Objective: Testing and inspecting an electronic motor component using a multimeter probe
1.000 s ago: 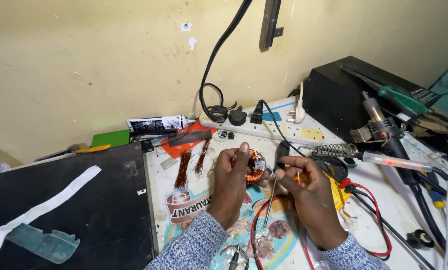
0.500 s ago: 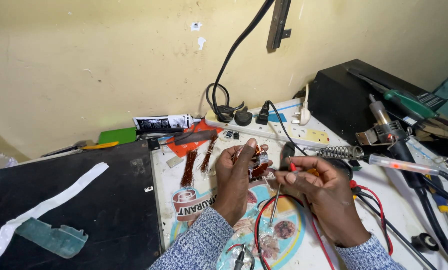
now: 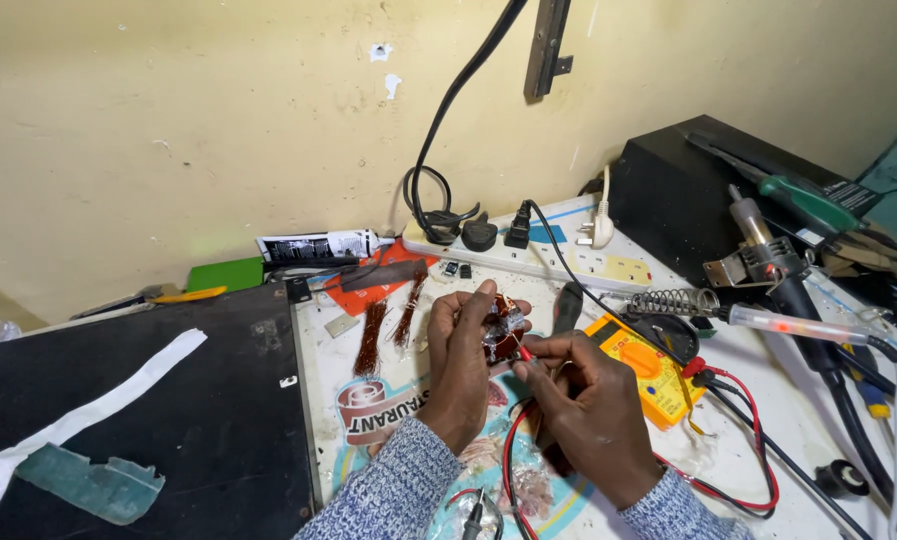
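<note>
My left hand (image 3: 460, 365) holds a small round copper-wound coil part (image 3: 500, 328) up off the table, fingers curled around it. My right hand (image 3: 588, 410) pinches a red probe (image 3: 524, 354) and its tip touches the coil part. A red lead (image 3: 509, 452) runs from the probe down past my wrist. A yellow multimeter (image 3: 644, 366) lies just right of my right hand. Both sleeves are grey-blue knit.
A white power strip (image 3: 558, 262) with several plugs runs along the wall. A soldering iron in a coil stand (image 3: 728, 312), a hot-air tool (image 3: 768, 262) and a black box (image 3: 698, 190) sit right. A black mat (image 3: 148, 400) with white tape lies left. Copper wire bundles (image 3: 388, 320) lie ahead.
The view shifted slightly. Both hands stay together at the coil part, and the red probe has closed in onto it.
</note>
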